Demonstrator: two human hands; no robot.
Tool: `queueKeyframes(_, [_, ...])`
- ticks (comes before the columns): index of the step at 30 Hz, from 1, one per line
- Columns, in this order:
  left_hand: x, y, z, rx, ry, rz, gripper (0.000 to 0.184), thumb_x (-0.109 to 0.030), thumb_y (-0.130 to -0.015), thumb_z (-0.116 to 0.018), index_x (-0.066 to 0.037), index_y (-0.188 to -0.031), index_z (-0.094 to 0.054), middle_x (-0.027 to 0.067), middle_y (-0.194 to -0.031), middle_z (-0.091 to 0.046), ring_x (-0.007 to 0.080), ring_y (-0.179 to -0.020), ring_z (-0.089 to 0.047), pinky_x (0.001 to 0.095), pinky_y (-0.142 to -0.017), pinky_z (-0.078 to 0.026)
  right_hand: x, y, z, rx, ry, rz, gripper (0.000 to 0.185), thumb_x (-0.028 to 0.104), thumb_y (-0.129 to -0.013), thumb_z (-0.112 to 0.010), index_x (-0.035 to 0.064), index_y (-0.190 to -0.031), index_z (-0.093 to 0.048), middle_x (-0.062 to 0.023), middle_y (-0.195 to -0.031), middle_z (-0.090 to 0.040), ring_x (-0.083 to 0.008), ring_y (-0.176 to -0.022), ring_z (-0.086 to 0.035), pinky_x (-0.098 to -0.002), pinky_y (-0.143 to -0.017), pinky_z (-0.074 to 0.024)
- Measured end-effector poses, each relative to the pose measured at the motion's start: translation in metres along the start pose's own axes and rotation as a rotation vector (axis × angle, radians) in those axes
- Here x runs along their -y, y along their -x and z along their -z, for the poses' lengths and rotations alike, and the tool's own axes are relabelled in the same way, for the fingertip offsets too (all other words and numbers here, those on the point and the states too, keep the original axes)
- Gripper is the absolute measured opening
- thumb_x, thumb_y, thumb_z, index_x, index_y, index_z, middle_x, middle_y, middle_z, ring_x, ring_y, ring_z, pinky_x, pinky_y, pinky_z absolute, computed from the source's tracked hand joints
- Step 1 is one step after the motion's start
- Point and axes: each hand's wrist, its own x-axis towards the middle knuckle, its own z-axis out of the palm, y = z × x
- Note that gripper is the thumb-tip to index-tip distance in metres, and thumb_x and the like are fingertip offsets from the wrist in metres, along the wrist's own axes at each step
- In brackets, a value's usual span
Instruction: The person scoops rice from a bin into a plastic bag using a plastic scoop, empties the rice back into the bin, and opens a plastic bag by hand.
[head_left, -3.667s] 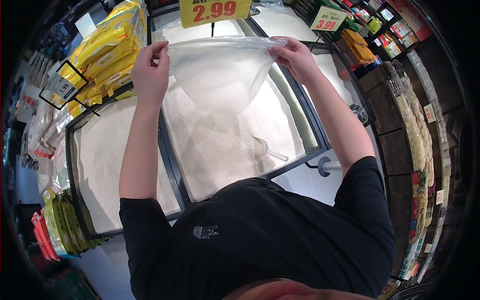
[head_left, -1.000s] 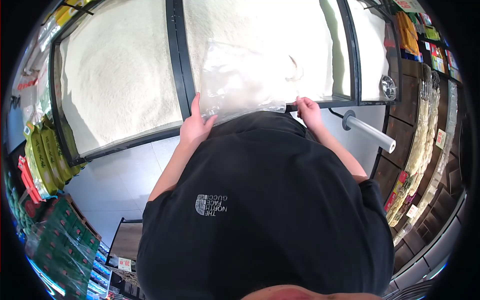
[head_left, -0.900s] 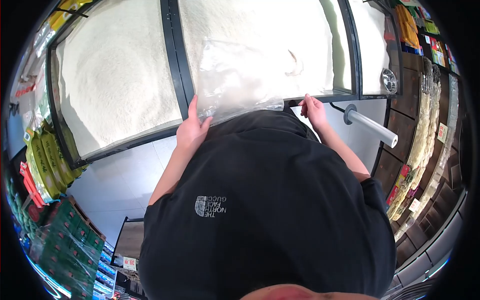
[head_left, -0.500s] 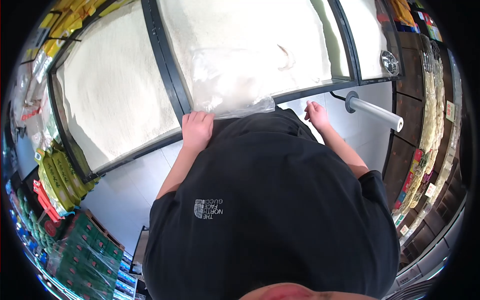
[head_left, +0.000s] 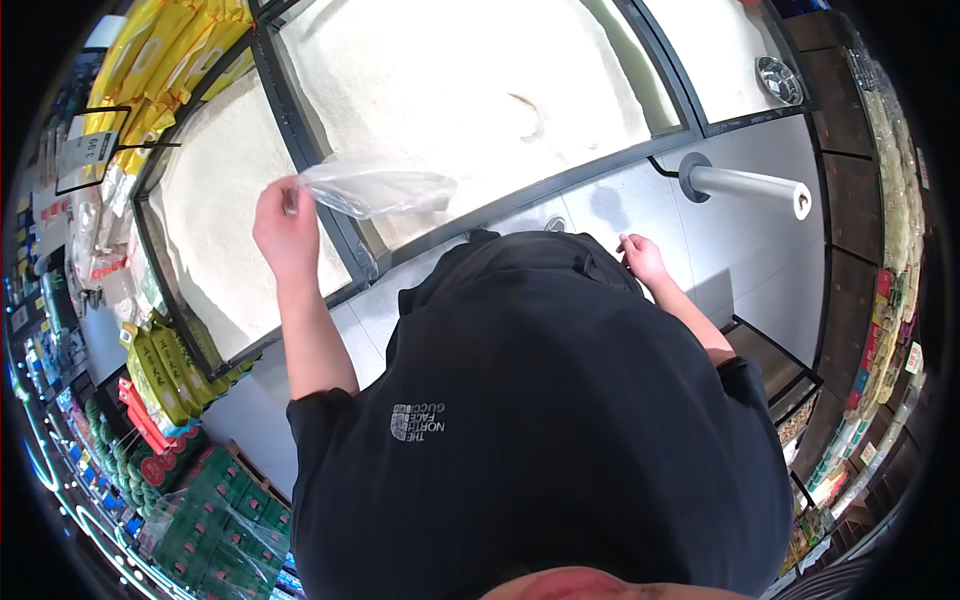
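My left hand [head_left: 287, 228] is closed on one end of a clear plastic bag [head_left: 375, 187], which trails to the right over the black-framed bin [head_left: 450, 90] of white grain. My right hand [head_left: 643, 258] hangs low beside my shirt, its fingers curled together; whether anything small is between them I cannot make out. Within the bin, a clear scoop [head_left: 530, 115] lies partly sunk in the grain, washed out by glare.
A roll of clear bags [head_left: 750, 190] juts out on a holder right of my right hand. Yellow packages [head_left: 165, 60] are stacked at the upper left beside a price tag [head_left: 85, 150]. A metal bowl [head_left: 778, 82] sits in the right bin. Green packages [head_left: 165, 370] stand at the left.
My left hand has lifted away from the bin's front edge, up and to the left, pulling the bag with it. My right hand has dropped from the bin edge. The view has turned.
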Motion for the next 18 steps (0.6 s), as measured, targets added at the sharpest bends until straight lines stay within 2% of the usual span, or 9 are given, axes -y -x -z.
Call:
queueKeyframes(1, [-0.017,-0.007,0.005,0.035,-0.022,0.040,0.014,-0.013,-0.089,-0.070,-0.004,-0.100,-0.071,0.0077,-0.088,-0.069,0.0185,-0.076,-0.065,0.0312,-0.072,-0.052,-0.007,0.002,0.005,0.011,0.022,0.019,0.037,0.033,-0.104,-0.056,0.0022,-0.088,-0.070,-0.0042,-0.061,-0.062,-0.0119,-0.054,-0.058,-0.0303,-0.055,-0.0480])
queueKeyframes(3, [-0.052,-0.026,0.020,0.082,-0.065,0.124,0.015,-0.014,-0.089,-0.070,-0.005,-0.102,-0.071,0.0073,-0.089,-0.069,0.0172,-0.077,-0.065,0.0304,-0.072,-0.052,-0.025,0.001,0.019,-0.012,0.040,0.071,0.023,0.023,-0.096,-0.061,0.0028,-0.088,-0.065,-0.0070,-0.067,-0.064,-0.0149,-0.060,-0.063,-0.0331,-0.062,-0.0520])
queueKeyframes(6, [-0.093,-0.050,0.031,0.153,-0.296,-0.125,0.017,-0.023,-0.091,-0.066,-0.010,-0.102,-0.069,0.0068,-0.084,-0.067,0.0230,-0.080,-0.066,0.0361,-0.072,-0.053,-0.040,-0.005,0.024,-0.089,-0.036,0.133,0.012,0.012,-0.086,-0.064,0.0043,-0.089,-0.055,-0.0058,-0.075,-0.062,-0.0147,-0.065,-0.062,-0.0324,-0.065,-0.0521])
queueKeyframes(9, [-0.143,-0.066,0.038,0.119,-0.404,-0.356,0.019,-0.027,-0.092,-0.063,-0.011,-0.101,-0.068,0.0078,-0.083,-0.065,0.0284,-0.083,-0.066,0.0406,-0.072,-0.053,-0.031,-0.019,0.026,0.050,-0.080,0.231,0.010,0.011,-0.088,-0.063,0.0036,-0.091,-0.057,-0.0045,-0.075,-0.061,-0.0135,-0.065,-0.060,-0.0316,-0.064,-0.0518])
queueKeyframes(10, [-0.159,-0.072,0.040,0.087,-0.416,-0.435,0.020,-0.029,-0.093,-0.061,-0.012,-0.100,-0.068,0.0082,-0.083,-0.064,0.0301,-0.085,-0.066,0.0420,-0.072,-0.052,-0.021,-0.024,0.020,0.072,-0.097,0.341,0.010,0.009,-0.089,-0.062,0.0028,-0.097,-0.060,-0.0032,-0.073,-0.060,-0.0120,-0.064,-0.058,-0.0309,-0.064,-0.0513])
queueKeyframes(13, [-0.205,-0.095,0.056,0.162,-0.535,-0.453,0.021,-0.025,-0.094,-0.060,-0.004,-0.097,-0.062,0.0132,-0.085,-0.067,0.0319,-0.079,-0.065,0.0381,-0.071,-0.050,0.043,-0.022,0.006,0.266,-0.158,0.399,0.014,0.012,-0.094,-0.065,0.0019,-0.104,-0.063,-0.0015,-0.072,-0.059,-0.0101,-0.065,-0.057,-0.0288,-0.065,-0.0511])
queueKeyframes(15, [-0.230,-0.107,0.068,0.144,-0.497,-0.396,0.022,-0.025,-0.096,-0.057,-0.003,-0.098,-0.060,0.0146,-0.079,-0.065,0.0320,-0.074,-0.064,0.0387,-0.070,-0.050,0.106,-0.006,-0.005,0.439,-0.322,0.380,0.022,0.020,-0.096,-0.068,0.0022,-0.108,-0.064,-0.0006,-0.070,-0.060,-0.0088,-0.068,-0.059,-0.0266,-0.066,-0.0511])
queueKeyframes(16, [-0.235,-0.117,0.077,0.153,-0.362,-0.365,0.025,-0.028,-0.097,-0.056,-0.003,-0.097,-0.060,0.0114,-0.071,-0.063,0.0239,-0.064,-0.063,0.0354,-0.064,-0.049,0.126,-0.013,-0.018,0.518,-0.347,0.394,0.030,0.022,-0.096,-0.069,0.0034,-0.118,-0.061,-0.0018,-0.075,-0.062,-0.0096,-0.072,-0.062,-0.0262,-0.068,-0.0521])
queueKeyframes(18, [-0.247,-0.131,0.094,0.163,-0.316,-0.315,0.026,-0.029,-0.098,-0.056,-0.003,-0.096,-0.060,0.0091,-0.070,-0.062,0.0203,-0.061,-0.060,0.0336,-0.061,-0.048,0.174,-0.013,-0.040,0.618,-0.484,0.354,0.050,0.023,-0.095,-0.071,0.0051,-0.137,-0.050,-0.0068,-0.094,-0.064,-0.0137,-0.086,-0.065,-0.0294,-0.077,-0.0541])
